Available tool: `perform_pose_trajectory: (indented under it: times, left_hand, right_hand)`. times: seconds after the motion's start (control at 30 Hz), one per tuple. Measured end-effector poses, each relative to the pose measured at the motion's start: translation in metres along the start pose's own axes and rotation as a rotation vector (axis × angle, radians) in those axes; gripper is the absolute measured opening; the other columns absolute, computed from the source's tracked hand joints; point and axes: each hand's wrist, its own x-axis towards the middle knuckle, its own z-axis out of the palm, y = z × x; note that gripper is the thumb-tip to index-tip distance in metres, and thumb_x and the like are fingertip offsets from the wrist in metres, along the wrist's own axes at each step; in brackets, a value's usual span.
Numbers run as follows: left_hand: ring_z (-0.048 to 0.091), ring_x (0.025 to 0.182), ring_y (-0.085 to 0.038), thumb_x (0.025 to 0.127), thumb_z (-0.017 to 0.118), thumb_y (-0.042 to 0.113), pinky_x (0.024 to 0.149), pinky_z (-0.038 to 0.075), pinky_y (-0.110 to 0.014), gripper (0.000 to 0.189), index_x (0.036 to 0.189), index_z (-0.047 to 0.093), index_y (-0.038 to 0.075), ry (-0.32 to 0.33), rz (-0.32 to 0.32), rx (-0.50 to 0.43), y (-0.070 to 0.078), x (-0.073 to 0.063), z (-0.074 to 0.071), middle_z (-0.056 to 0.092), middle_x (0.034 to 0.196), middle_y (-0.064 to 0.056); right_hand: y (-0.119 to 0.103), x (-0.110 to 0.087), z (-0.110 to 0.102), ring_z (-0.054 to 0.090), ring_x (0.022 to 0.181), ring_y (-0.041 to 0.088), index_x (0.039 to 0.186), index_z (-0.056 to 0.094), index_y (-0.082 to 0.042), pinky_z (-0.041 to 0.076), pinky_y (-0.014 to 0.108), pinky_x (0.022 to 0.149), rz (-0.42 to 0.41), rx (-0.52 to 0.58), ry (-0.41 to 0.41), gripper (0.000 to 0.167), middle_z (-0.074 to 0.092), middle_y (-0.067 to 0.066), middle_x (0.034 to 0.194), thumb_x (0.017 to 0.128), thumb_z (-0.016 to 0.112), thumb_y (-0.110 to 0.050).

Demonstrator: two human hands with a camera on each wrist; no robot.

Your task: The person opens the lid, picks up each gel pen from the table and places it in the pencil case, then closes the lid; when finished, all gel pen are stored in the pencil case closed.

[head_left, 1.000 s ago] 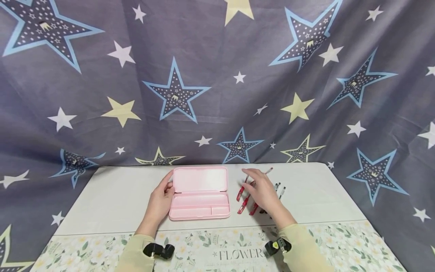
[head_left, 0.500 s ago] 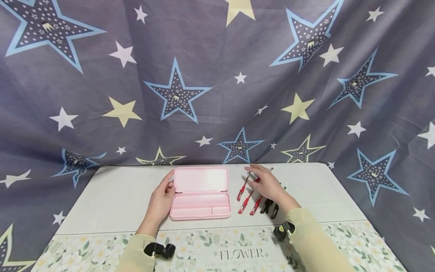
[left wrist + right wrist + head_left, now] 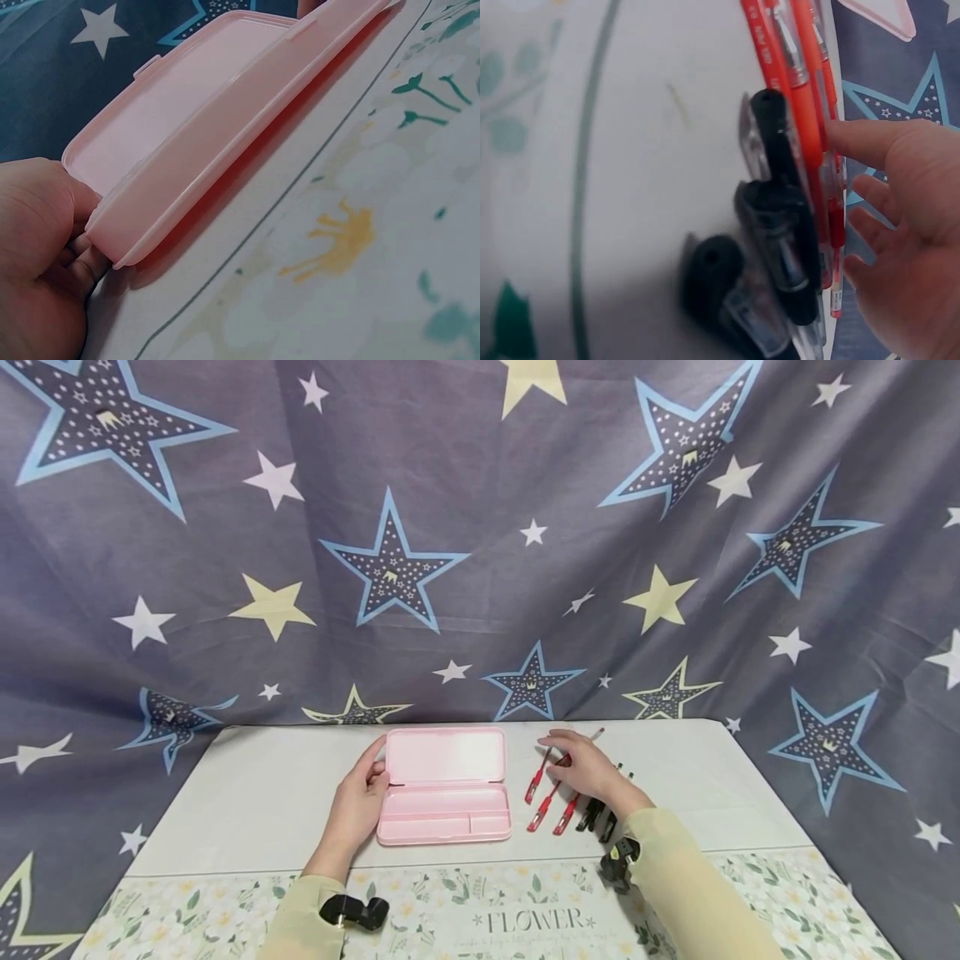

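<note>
A pink pencil case [image 3: 444,828] lies with its lid raised on the white part of the table mat. My left hand [image 3: 358,802] holds its left end, fingers curled at the side near the hinge; the left wrist view shows this grip on the case [image 3: 195,150] closely. My right hand [image 3: 588,766] hovers over the pens, thumb and forefinger apart. Beneath it lie red gel pens [image 3: 540,814] and, nearer the wrist, black gel pens [image 3: 588,814]. In the right wrist view the thumb is near a red pen [image 3: 804,112]; whether they touch I cannot tell.
A floral mat [image 3: 420,902] lettered FLOWER covers the near part of the table. Behind the table hangs a grey-blue cloth [image 3: 480,668] with stars. Both wrists wear black cameras [image 3: 352,912].
My right hand first moved back and to the right, baring more of the red and black pens, then shifted slightly. The left hand and the pencil case stay in place.
</note>
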Motion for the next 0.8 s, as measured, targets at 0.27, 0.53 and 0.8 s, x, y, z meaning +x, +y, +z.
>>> perform_pose_trajectory:
  times: [0.27,0.53,0.8]
  left_hand:
    - [0.065,0.109,-0.029,0.113,0.056,0.004,0.099,0.049,-0.05,0.064,0.172,0.042,0.024,-0.008,-0.006,-0.005,0.0004,-0.0003,-0.0002,0.072,0.128,-0.015]
    - [0.066,0.108,-0.028,0.112,0.056,0.004,0.099,0.05,-0.05,0.064,0.172,0.043,0.023,0.001,0.001,-0.002,-0.0005,-0.0008,0.0004,0.073,0.127,-0.015]
    - [0.066,0.108,-0.028,0.112,0.057,0.004,0.098,0.051,-0.05,0.063,0.171,0.043,0.021,0.008,0.01,0.001,-0.001,-0.002,0.001,0.074,0.126,-0.015]
  right_hand:
    - [0.0027,-0.001,0.0031,0.043,0.151,0.052,0.141,0.076,-0.007,0.036,0.068,0.12,-0.029,-0.034,0.009,0.036,0.05,0.027,0.163,0.106,0.075,-0.014]
    - [0.0043,-0.0019,0.006,0.045,0.149,0.053,0.12,0.081,-0.01,0.035,0.068,0.121,-0.031,-0.03,0.055,0.017,0.054,0.028,0.159,0.103,0.078,-0.013]
    - [0.0061,-0.0028,0.0092,0.05,0.146,0.048,0.1,0.077,-0.015,0.037,0.064,0.121,-0.026,-0.018,0.077,0.006,0.061,0.024,0.151,0.101,0.082,-0.013]
